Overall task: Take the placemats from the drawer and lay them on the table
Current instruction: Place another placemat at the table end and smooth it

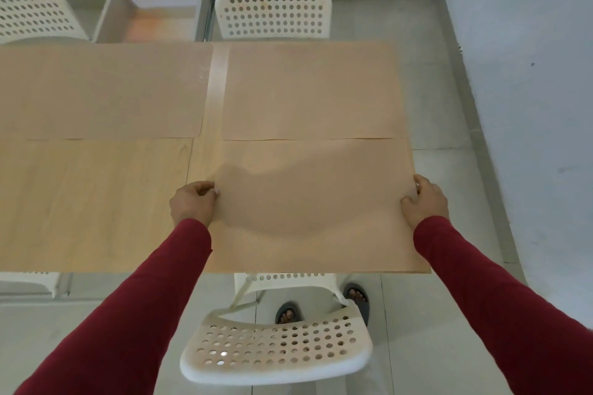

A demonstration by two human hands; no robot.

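Observation:
A tan placemat lies at the near right of the light wooden table, slightly buckled in its middle. My left hand pinches its left edge and my right hand grips its right edge. Two more tan placemats lie flat on the far half: one at the far left, one at the far right. Beyond the table an open white drawer shows a bare wooden bottom.
White perforated chairs stand at the far left, far middle and right in front of me. My sandalled feet are on the tiled floor. A white wall closes off the right side.

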